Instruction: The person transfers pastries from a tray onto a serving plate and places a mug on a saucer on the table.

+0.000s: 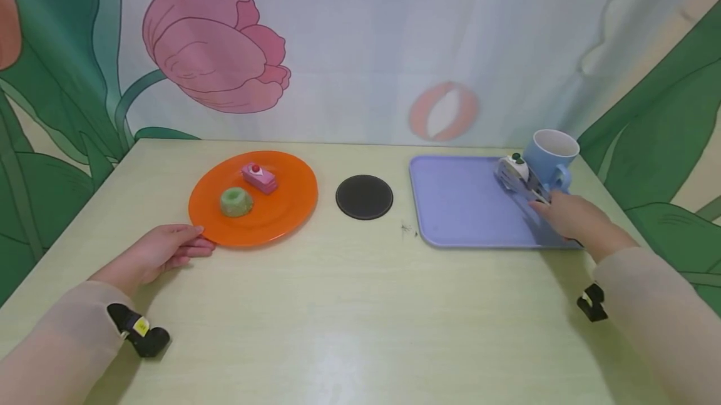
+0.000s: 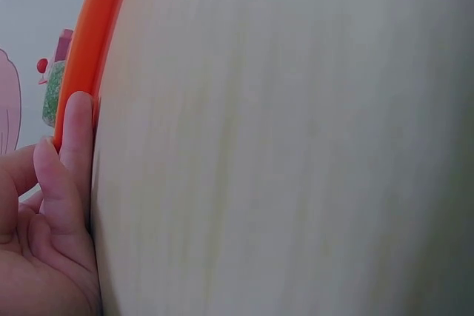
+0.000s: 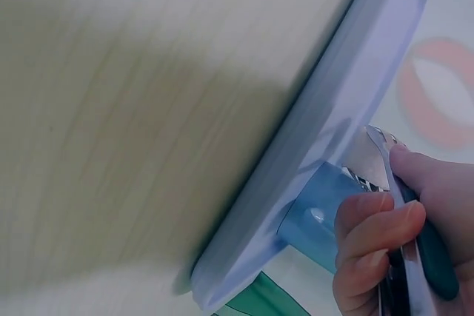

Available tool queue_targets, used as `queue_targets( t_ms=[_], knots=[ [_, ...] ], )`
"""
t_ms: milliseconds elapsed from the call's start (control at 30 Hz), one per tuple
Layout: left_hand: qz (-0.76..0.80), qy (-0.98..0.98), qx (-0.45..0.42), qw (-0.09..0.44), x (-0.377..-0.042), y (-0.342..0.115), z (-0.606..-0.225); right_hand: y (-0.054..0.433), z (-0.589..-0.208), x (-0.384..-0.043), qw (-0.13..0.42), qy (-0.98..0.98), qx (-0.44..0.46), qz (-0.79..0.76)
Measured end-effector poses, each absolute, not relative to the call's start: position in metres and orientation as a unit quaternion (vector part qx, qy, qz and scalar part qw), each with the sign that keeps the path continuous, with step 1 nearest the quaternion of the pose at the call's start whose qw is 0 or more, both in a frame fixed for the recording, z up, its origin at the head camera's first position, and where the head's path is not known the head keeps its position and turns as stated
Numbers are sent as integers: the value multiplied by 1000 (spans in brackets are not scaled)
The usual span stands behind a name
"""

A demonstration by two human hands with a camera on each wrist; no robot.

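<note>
My left hand (image 1: 171, 250) pinches the near-left rim of an orange plate (image 1: 293, 205), thumb on top and fingers beneath, as the left wrist view also shows. On the plate sit a green ring-shaped dessert (image 1: 235, 202) and a pink cake slice (image 1: 260, 178) with a red berry. At the right, my right hand (image 1: 574, 217) grips metal tongs (image 1: 529, 189) with a dark green part on the handle (image 3: 435, 260). The tongs' tips lie around a small white cake (image 1: 517, 167) with green topping, over the lilac tray (image 1: 456, 205).
A blue mug (image 1: 551, 158) stands at the tray's back right, close beside the tongs. Between plate and tray lies a round black coaster (image 1: 364, 197). Behind the pale table (image 1: 349, 311) hangs a curtain (image 1: 349, 48) with a flower print.
</note>
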State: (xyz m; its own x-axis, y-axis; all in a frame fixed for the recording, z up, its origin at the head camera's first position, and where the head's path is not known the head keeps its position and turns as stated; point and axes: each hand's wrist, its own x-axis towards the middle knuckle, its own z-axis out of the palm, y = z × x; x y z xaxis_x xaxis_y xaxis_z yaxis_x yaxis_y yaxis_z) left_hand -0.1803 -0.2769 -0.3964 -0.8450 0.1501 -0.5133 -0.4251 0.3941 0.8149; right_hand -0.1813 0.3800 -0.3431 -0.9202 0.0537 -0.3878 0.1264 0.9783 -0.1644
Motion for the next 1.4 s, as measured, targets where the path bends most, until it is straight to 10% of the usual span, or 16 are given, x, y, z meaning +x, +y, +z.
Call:
queue_targets(
  t_ms=[1400],
  knots=[
    [551, 788, -85, 261, -179, -277, -397, 361, -344, -167, 139, 986, -9, -96]
  ],
)
